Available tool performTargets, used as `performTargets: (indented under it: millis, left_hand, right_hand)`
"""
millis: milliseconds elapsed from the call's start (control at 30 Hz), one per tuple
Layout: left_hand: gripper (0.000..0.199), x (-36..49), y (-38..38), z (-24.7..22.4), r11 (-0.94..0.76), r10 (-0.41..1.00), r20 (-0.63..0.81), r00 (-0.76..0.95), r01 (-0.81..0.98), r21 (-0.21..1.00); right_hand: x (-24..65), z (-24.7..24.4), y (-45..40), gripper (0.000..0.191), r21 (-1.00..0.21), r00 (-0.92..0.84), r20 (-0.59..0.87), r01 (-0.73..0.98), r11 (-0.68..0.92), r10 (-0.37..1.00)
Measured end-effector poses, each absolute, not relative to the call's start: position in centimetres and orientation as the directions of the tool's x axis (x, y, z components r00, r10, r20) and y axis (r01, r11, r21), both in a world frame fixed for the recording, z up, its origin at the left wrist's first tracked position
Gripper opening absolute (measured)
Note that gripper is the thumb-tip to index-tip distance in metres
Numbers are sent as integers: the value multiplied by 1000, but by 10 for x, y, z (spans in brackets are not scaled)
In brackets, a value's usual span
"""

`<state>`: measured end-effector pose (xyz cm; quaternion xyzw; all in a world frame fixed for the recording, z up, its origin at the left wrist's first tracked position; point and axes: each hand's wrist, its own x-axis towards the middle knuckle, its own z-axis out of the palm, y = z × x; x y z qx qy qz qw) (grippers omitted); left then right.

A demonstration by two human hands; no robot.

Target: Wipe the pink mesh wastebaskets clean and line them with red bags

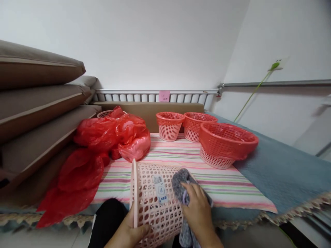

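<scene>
A pale pink perforated plastic basket point(147, 199) lies tipped on its side in front of me, its rim toward the left. My left hand point(133, 229) grips it near the rim, with the thumb on the outside wall and other fingers out of sight. A white and blue label point(160, 189) is stuck on the basket's side. My right hand point(196, 205) is closed on a grey fuzzy cloth point(179, 181), which rests against the basket's bottom end. Part of the cloth hangs below that hand.
Three baskets lined with red bags, one being the nearest basket point(219, 148), stand at the right. Red plastic bags point(116, 134) pile up at the left beside stacked cushions point(38, 93). Underneath is a striped cloth point(170, 151). A radiator point(129, 95) runs along the wall.
</scene>
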<state>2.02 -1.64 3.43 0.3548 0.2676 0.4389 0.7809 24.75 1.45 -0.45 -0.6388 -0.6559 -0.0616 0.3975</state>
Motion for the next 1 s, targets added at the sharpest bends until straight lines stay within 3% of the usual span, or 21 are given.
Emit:
performTargets:
  millis: [167,300,400,500,733,900,1000]
  left_hand:
    - [91,19,-15,45,362,881,-89,464,-542,758]
    - [84,14,-15,46,339,873,-77,482,-485,806]
    - [77,13,-16,46,339,865,-75,497,-465,818]
    - [80,16,-13,42,331,878,-92,469,-458,825]
    - [103,16,-3,25,252,925,-66,374,-476,843]
    - [76,4,-3,24,341,886,-104,452,-483,806]
    - [53,-6,1,30,416,866,-107,488,-585,696]
  right_hand:
    - [245,-25,-20,42,-652,66,417,716,248,906]
    - [254,33,-13,46,-768,120,355,603,216,927]
    - [234,95,7,48,-721,61,426,626,298,903]
    - [189,127,34,57,-658,-68,474,635,405,878]
    - [131,99,52,50,-633,-152,370,681,369,916]
    - [139,86,10,61,-684,-169,359,622,382,918]
    - [138,66,-8,63,-663,-214,335,638,391,918]
